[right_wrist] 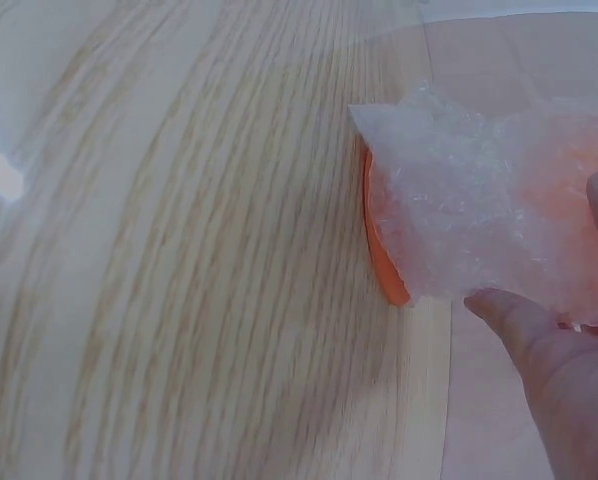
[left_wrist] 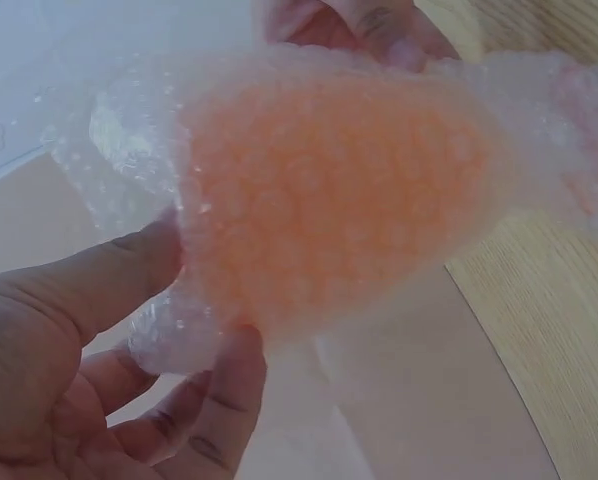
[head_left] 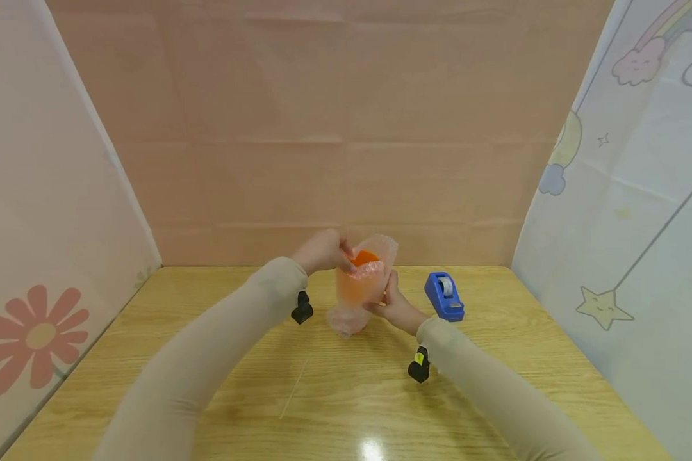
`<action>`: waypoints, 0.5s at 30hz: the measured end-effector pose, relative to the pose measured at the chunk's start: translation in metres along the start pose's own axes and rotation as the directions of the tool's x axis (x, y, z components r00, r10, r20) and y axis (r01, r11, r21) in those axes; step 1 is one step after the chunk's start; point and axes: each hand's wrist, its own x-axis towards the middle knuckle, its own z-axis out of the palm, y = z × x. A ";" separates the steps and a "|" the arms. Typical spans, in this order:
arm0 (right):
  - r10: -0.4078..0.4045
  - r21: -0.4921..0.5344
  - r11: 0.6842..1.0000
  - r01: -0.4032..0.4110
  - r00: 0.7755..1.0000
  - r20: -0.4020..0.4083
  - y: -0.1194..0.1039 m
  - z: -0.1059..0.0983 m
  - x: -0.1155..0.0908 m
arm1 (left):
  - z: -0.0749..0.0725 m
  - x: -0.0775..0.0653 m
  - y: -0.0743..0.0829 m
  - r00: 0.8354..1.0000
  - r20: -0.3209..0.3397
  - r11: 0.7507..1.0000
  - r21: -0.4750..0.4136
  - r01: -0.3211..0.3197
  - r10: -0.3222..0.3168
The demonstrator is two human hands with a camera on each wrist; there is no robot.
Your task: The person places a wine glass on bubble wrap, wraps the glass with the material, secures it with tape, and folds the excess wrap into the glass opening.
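Note:
An orange goblet-shaped cup stands upright on the table, wrapped in clear bubble wrap. My left hand pinches the wrap's upper edge at the cup's rim, thumb and fingers on either side of it in the left wrist view. Lower down on the right side, my right hand holds the wrapped cup, its fingers and thumb curved round it. The orange edge of the foot peeks out of the wrap in the right wrist view. Most of the cup shows only blurred through the bubbles.
To the right of the cup stands a blue tape dispenser with a roll in it. A thin pale strip lies on the wooden table in front. Cloth-covered walls close off the back and both sides.

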 end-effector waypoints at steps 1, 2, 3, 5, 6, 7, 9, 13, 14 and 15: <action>-0.002 -0.005 1.000 0.002 1.000 0.000 -0.001 0.000 0.000 | 0.001 0.001 0.000 1.000 -0.008 1.000 0.004 0.002 -0.002; -0.005 -0.010 1.000 0.005 1.000 0.001 -0.001 0.000 -0.001 | 0.003 0.002 -0.001 1.000 -0.017 1.000 0.016 0.000 0.000; -0.002 -0.014 1.000 0.002 1.000 0.001 -0.002 0.000 -0.001 | 0.004 0.003 -0.001 1.000 -0.023 1.000 0.026 0.000 0.001; -0.001 -0.019 1.000 0.001 1.000 0.010 -0.002 0.001 -0.001 | 0.007 0.004 -0.003 0.999 -0.034 0.998 0.064 -0.005 0.008; 0.001 -0.020 1.000 -0.001 1.000 0.015 -0.003 0.001 0.000 | 0.009 0.005 -0.004 0.999 -0.036 0.997 0.080 -0.007 0.010; 0.001 -0.024 1.000 0.000 1.000 0.022 -0.003 0.001 0.000 | 0.010 0.005 -0.005 0.999 -0.039 0.996 0.094 -0.009 0.013; 0.019 -0.024 1.000 -0.018 0.999 0.027 -0.003 0.002 0.001 | 0.013 0.006 -0.007 0.999 -0.040 0.994 0.112 -0.015 0.020; 0.018 -0.016 1.000 -0.017 0.999 0.028 -0.004 0.003 0.002 | 0.013 0.008 -0.008 0.999 -0.026 0.993 0.116 -0.025 0.029; 0.018 -0.010 1.000 -0.018 1.000 0.026 -0.004 0.003 0.002 | 0.012 0.009 -0.008 1.000 -0.016 0.994 0.107 -0.021 0.023; 0.013 -0.007 1.000 -0.013 1.000 0.027 -0.004 0.003 0.002 | 0.010 0.009 -0.008 1.000 -0.006 0.995 0.094 -0.019 0.020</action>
